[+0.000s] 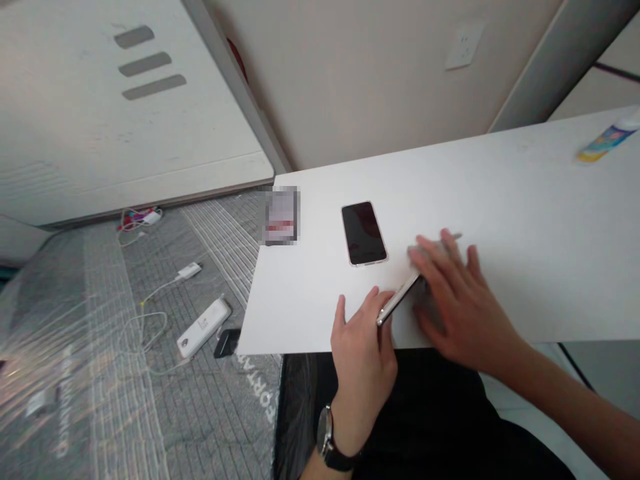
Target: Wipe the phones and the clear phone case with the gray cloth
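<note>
My left hand [364, 343], wearing a black-strapped watch, grips a slim silver-edged phone [399, 299] between thumb and fingers. The phone is tilted so that mostly its edge shows, just above the table's near side. My right hand [457, 307] is spread over the phone's far end, slightly blurred, and its fingers hide part of it. A small grey tip [457, 236] pokes out beyond those fingers; I cannot make out what it belongs to. Beyond my left hand, a second phone [365, 233] with a dark screen and clear case lies flat on the table.
The white table [525, 267] bears a blurred-out packet [281, 215] at its left edge and a colourful bottle [607, 141] at the far right. Left and lower, a grey bedspread [200, 413] holds a white power bank [203, 327], cables and a small black item [227, 343].
</note>
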`<state>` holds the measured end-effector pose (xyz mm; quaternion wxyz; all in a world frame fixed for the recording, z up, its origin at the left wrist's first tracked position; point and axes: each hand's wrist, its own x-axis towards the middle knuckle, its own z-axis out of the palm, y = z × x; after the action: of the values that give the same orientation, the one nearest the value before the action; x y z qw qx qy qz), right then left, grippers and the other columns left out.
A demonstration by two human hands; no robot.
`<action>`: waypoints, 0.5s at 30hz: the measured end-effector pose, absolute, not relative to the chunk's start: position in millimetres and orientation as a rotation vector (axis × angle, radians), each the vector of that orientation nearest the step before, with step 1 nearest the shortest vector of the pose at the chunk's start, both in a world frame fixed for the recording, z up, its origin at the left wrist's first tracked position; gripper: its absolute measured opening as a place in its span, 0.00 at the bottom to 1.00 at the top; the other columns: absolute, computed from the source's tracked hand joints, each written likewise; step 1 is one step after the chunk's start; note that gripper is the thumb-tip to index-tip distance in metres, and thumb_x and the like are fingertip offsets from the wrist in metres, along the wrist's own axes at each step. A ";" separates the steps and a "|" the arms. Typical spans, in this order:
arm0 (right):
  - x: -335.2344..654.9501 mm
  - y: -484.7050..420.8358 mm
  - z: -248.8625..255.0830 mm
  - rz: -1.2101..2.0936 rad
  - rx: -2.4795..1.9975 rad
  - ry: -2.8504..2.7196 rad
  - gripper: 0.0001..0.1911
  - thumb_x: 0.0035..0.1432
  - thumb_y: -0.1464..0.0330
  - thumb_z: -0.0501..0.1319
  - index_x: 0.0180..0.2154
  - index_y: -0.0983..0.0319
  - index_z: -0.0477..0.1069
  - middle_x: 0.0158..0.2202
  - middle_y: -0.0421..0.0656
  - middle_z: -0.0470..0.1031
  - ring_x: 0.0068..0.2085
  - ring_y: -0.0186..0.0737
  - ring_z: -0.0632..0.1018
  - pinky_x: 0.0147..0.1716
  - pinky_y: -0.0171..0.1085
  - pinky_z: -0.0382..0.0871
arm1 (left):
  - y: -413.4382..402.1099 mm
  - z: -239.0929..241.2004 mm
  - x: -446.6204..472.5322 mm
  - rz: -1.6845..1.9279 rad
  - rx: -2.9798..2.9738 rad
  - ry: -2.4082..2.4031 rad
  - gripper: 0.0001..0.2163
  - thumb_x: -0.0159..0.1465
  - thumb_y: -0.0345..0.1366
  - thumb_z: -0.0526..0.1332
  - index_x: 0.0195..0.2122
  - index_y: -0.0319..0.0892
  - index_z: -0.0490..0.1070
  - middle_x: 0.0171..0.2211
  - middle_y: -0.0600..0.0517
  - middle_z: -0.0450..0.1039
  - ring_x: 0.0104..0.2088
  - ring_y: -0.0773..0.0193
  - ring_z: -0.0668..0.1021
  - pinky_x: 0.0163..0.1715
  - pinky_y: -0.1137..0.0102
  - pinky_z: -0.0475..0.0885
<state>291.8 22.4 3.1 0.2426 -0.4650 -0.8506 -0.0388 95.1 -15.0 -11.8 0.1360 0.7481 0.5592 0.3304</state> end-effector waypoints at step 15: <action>287.4 24.8 4.3 -0.055 -0.938 -2.254 0.28 0.69 0.80 0.54 0.67 0.62 0.67 0.66 0.49 0.75 0.72 0.48 0.68 0.72 0.56 0.64 | -19.7 -4.4 84.7 1.162 2.132 1.529 0.23 0.73 0.23 0.56 0.65 0.50 0.69 0.59 0.49 0.81 0.58 0.57 0.84 0.68 0.48 0.73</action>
<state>287.4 24.8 4.3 0.3428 -0.3611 -0.8670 -0.0211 84.7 -19.7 -4.4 0.1356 0.7360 0.5281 0.4013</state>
